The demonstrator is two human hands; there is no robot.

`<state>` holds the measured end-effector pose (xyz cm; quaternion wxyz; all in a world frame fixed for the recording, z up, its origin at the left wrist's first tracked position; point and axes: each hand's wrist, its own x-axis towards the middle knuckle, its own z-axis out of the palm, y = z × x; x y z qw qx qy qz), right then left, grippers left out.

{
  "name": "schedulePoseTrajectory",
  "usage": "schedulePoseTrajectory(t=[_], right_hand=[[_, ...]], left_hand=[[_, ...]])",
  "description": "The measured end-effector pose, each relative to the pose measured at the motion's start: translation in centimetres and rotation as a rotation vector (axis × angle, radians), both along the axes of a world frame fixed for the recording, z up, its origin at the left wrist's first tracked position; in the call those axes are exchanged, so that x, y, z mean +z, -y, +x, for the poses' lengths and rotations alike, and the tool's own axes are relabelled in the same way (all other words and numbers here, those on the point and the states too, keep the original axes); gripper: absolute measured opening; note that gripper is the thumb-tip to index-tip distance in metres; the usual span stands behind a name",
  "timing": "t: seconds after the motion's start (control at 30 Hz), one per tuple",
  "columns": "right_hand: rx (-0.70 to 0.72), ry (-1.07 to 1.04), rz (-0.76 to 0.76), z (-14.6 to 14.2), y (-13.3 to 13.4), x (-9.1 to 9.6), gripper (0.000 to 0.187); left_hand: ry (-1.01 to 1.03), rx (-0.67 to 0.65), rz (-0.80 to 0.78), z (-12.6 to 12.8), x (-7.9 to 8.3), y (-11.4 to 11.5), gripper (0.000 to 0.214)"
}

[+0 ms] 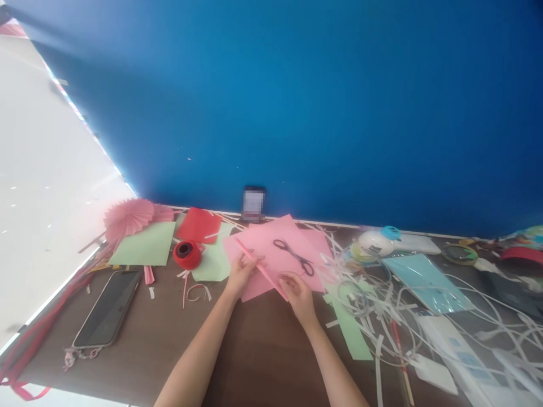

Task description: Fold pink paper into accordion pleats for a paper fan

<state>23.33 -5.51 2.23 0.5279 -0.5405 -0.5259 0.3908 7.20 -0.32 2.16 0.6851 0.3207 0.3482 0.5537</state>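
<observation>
My left hand (242,272) and my right hand (297,293) both pinch a narrow folded pink paper strip (259,267), which runs diagonally between them over a stack of pink paper sheets (280,249). The left hand holds the strip's upper part, the right hand its lower end. Black scissors (294,255) lie on the pink sheets just beyond my right hand.
A phone (108,308) lies at the left on the brown table (263,350). Red tape roll (187,254), light green sheets (146,244), red paper (199,224) and pink paper fans (129,217) sit behind. White paper strips (382,305), a light blue sheet (426,282) and tape rolls (459,254) clutter the right. A blue wall (297,102) rises behind.
</observation>
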Motion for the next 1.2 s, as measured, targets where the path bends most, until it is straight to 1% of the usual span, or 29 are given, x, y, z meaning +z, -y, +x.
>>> schedulePoseTrajectory(t=[0.13,0.27,0.33,0.47,0.6,0.73,0.83,0.93,1.0,1.07,1.13,1.2], right_hand=[[0.125,-0.052,-0.137,-0.6,0.0,0.5,0.027],[0.181,-0.142,-0.216,-1.0,0.1,0.7,0.031],[0.209,-0.173,-0.25,-1.1,0.1,0.7,0.03],[0.255,-0.277,-0.28,-0.9,0.2,0.6,0.03],[0.252,-0.36,-0.304,-0.9,0.3,0.5,0.031],[0.248,-0.387,-0.334,-1.1,0.3,0.7,0.03],[0.227,-0.33,-0.288,-1.4,0.3,0.6,0.03],[0.123,-0.222,-0.162,-2.1,0.6,0.2,0.028],[0.09,-0.128,-0.074,-2.5,0.8,-0.3,0.022],[0.089,-0.031,-0.012,-2.6,1.0,-0.7,0.017],[0.074,0.032,0.02,-2.6,1.1,-1.0,0.016],[0.047,0.071,0.038,-2.6,1.2,-1.1,0.016]], left_hand=[[-0.14,-0.032,0.082,-0.1,0.3,0.1,0.031],[-0.237,-0.057,0.127,-0.1,0.3,0.3,0.031],[-0.217,-0.063,0.115,-0.1,0.1,0.2,0.031],[-0.113,-0.087,0.033,0.0,-0.1,0.2,0.033],[-0.016,-0.085,-0.026,0.3,-0.1,0.1,0.036],[0.053,-0.074,-0.062,0.6,0.1,0.2,0.04],[0.051,-0.054,-0.055,0.7,0.2,0.5,0.044],[-0.028,-0.014,-0.008,0.9,0.4,0.8,0.042],[-0.08,0.013,0.045,1.0,0.4,1.0,0.034],[-0.13,0.036,0.103,1.1,0.3,1.0,0.025],[-0.181,0.054,0.146,1.1,0.2,1.0,0.018],[-0.206,0.068,0.158,1.1,0.1,0.9,0.015]])
